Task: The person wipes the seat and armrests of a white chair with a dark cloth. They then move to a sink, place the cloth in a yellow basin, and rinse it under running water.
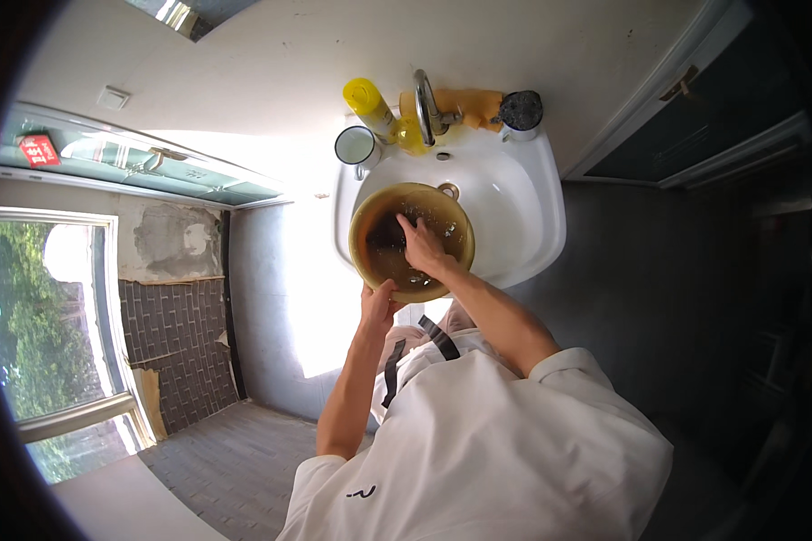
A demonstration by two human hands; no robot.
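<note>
A yellow-brown basin [356,237] with water in it rests over the left part of a white washbasin [551,223], tilted a little toward me. My left hand [379,306] grips its near rim, thumb on top and fingers beneath. Inside the basin, my right hand [422,247] reaches down to the water with the fingers apart. Left of those fingertips the basin's interior looks dark; whether that is shadow or something in the water, I cannot tell. Bright glints lie on the water surface.
A chrome faucet [425,108] rises at the back of the washbasin. On the left ledge stand an enamel mug [356,147] and a yellow-capped bottle [371,105]. An orange cloth [477,107] and a dark scrubbing pad [521,110] on a white cup [520,133] sit at right.
</note>
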